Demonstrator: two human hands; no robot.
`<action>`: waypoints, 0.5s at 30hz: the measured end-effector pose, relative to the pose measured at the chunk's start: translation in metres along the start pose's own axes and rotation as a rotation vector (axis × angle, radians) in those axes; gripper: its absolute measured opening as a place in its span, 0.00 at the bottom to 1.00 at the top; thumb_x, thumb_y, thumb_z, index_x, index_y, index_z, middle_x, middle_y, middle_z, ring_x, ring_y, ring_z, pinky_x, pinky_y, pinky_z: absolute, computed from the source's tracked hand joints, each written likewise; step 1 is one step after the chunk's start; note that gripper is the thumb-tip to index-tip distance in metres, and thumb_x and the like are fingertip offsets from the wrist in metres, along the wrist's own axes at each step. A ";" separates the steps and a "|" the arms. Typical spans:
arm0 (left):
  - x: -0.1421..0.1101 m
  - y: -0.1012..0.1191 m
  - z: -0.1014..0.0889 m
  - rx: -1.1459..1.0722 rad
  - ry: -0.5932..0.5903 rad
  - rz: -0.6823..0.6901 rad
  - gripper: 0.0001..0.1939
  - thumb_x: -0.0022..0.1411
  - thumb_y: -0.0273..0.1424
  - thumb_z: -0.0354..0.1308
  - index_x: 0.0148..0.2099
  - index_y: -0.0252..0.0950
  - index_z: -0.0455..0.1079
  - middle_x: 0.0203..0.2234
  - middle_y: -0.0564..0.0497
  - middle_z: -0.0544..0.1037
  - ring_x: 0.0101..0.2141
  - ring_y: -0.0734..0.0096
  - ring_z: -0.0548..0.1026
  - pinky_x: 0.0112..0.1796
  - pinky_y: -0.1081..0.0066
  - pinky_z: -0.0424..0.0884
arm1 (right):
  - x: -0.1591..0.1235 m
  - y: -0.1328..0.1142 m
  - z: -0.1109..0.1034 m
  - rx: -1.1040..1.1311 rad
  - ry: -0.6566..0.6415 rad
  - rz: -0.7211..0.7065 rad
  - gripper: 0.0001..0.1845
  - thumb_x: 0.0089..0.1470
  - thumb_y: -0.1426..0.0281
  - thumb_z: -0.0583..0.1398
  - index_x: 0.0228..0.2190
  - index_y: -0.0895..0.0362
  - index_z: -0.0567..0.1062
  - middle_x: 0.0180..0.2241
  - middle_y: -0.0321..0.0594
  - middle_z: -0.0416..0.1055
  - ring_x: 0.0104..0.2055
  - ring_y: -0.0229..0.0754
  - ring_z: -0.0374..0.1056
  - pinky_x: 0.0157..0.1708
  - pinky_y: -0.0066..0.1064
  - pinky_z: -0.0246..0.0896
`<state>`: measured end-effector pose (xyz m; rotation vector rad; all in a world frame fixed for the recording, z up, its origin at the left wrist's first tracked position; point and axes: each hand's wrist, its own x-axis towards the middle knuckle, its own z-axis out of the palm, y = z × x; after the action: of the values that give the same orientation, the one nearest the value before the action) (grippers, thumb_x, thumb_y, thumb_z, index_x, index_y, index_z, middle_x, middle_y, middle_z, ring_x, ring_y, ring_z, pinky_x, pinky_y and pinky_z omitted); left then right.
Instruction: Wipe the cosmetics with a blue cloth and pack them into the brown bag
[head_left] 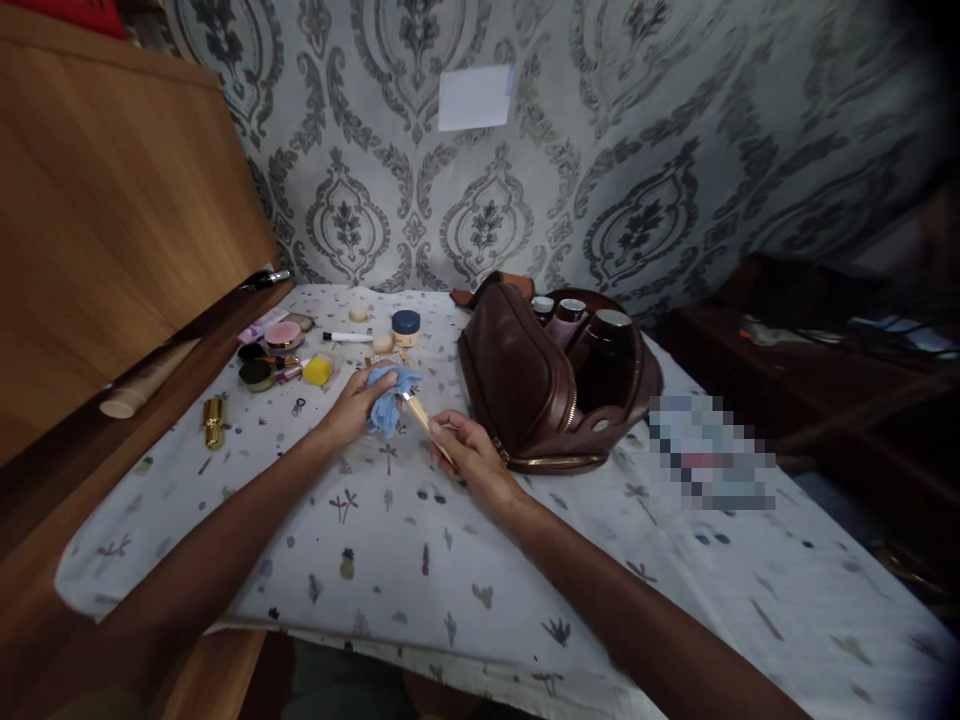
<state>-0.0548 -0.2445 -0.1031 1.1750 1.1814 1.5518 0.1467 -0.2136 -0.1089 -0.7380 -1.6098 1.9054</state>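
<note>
Left hand [358, 405]: fingers closed on a crumpled blue cloth [386, 410], which is wrapped about the head end of what appears to be a makeup brush [418, 410]. Right hand [472, 455]: gripping the tan handle at its lower end. The brush is held above the tablecloth [450, 560], slanting between the two hands; its head is hidden by the cloth, so its condition cannot be verified.

Principal risk: the right hand's hold is near the handle's end, so a hard pull or twist by the left hand could draw the brush free and drop it. Pressure through the cloth could also bend or shed bristles, if there are any, or strain the joint at the silver collar.

Secondary risks: the open brown leather bag [510, 350] is just beyond and to the right of the right hand. An outward swing could knock it, tipping the dark bottle [609, 340] inside. Ahead of the left hand, the blue-lidded jar [406, 325] could be struck by a forward reach. To its left, the yellow sponge [318, 371] is near enough to be brushed aside, and the gold lipstick case [214, 422], farther out, is exposed to a sweep of the forearm.
</note>
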 end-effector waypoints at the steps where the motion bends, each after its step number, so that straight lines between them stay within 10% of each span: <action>1: 0.000 0.000 0.000 0.004 -0.001 -0.006 0.22 0.56 0.50 0.65 0.32 0.33 0.72 0.19 0.55 0.72 0.18 0.78 0.66 0.20 0.76 0.62 | 0.000 0.000 0.000 -0.003 0.005 -0.001 0.25 0.47 0.47 0.64 0.31 0.54 0.66 0.17 0.26 0.62 0.16 0.29 0.48 0.17 0.25 0.38; 15: 0.000 -0.001 0.001 -0.013 0.024 -0.009 0.23 0.56 0.50 0.65 0.30 0.33 0.71 0.19 0.55 0.72 0.17 0.79 0.66 0.19 0.77 0.62 | 0.002 0.005 -0.003 -0.134 0.015 -0.060 0.24 0.50 0.46 0.62 0.28 0.55 0.68 0.21 0.31 0.64 0.20 0.33 0.56 0.19 0.25 0.48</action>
<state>-0.0542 -0.2440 -0.1039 1.1441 1.1892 1.5684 0.1474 -0.2112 -0.1145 -0.7478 -1.7440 1.7593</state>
